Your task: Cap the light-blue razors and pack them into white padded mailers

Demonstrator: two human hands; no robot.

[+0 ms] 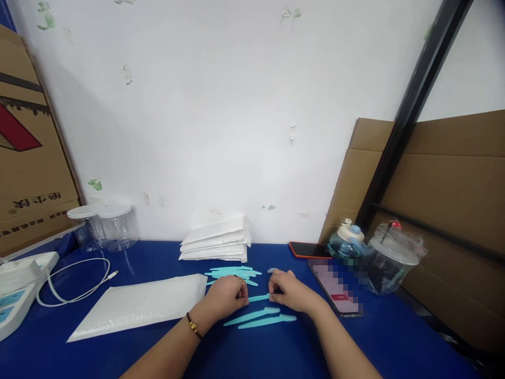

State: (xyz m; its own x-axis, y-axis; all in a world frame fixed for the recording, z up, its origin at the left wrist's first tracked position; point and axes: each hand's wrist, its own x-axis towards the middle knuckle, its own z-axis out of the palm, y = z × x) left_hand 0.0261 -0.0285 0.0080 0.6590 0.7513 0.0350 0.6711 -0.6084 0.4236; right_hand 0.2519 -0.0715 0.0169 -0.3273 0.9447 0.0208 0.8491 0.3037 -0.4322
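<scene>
At the left edge of the blue worktop (90, 360), one white plastic power strip (29, 279) sits beside one looped white cable (108, 271). Behind them, two clear round jars with white lids (118, 229) stand together near the wall. Next comes one flat white padded envelope (138, 305), with blue surface showing along its front edge; behind it, a stack of white padded envelopes (215, 239), too overlapped to count, lies at the rear edge.

The left hand (225, 296) is pinched narrow on the left end of one slim turquoise plastic stick (258, 298). Behind that hand is a pile of similar turquoise sticks (229, 272), overlapping and uncountable; in front lie two loose turquoise sticks (252, 316), side by side, with blue worktop between them and the near side. The right hand (287, 289) has its fingertips closed in at the held stick's right end.

Farther right are two phones (341, 297), one teal round bottle (345, 245) and one clear lidded plastic tub (389, 268), close to the worktop's right edge.
</scene>
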